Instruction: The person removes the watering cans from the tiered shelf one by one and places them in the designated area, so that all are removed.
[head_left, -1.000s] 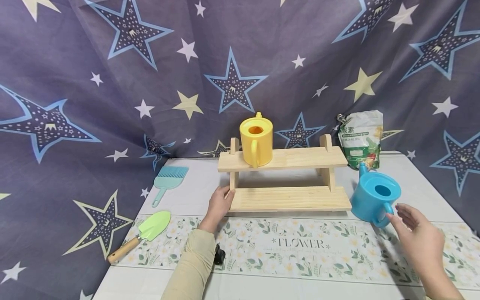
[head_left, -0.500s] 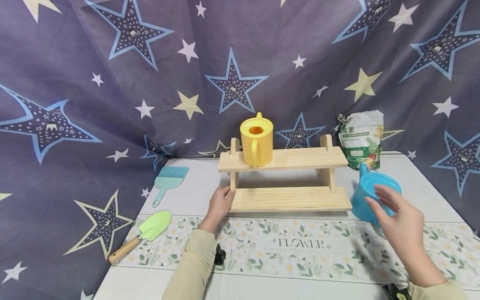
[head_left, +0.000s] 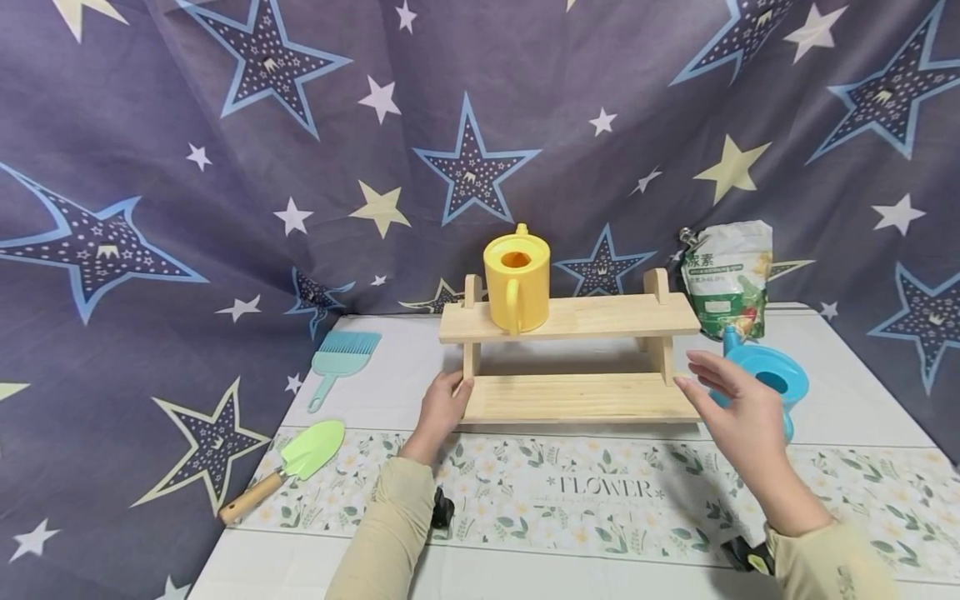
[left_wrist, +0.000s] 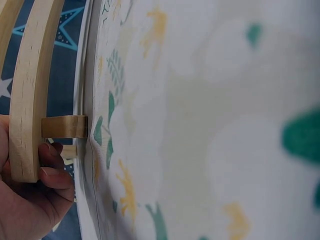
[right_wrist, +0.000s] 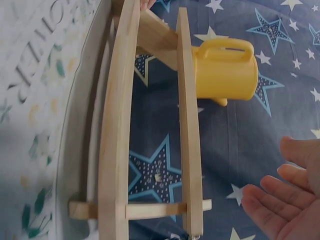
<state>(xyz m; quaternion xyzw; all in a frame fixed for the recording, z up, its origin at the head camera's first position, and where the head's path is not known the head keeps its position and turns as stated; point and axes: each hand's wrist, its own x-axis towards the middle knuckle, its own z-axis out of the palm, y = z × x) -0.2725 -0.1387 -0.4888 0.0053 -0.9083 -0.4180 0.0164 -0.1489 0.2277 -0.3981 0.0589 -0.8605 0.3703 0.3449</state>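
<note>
Shifted leftward since the earlier frame: right hand, from beside the handle of the blue watering can to near the right end of the wooden shelf. Thumb and fingertips apart there, well off the boards in the right wrist view. Unmoved: left hand, thumb and fingers clamped on the left end of the shelf's lower board. Upright on the upper board, toward its left end, a yellow watering can. On the table just beside the shelf's right end, the blue watering can, spout pointing away, partly covered by the right hand in the head view.

Underneath, a table with a pale covering, crossed by a printed band of flowers and green leaves. Behind, a dark purple-blue cloth backdrop in soft folds, printed with white, yellow and blue-edged stars. At the table's left side, a teal brush and, nearer, a green trowel with a wooden handle.

Readable on the band: "FLOWER", with a line beneath too faint to read. On the white and green bag at back right, two large characters, 尿素; smaller print too small to make out.
</note>
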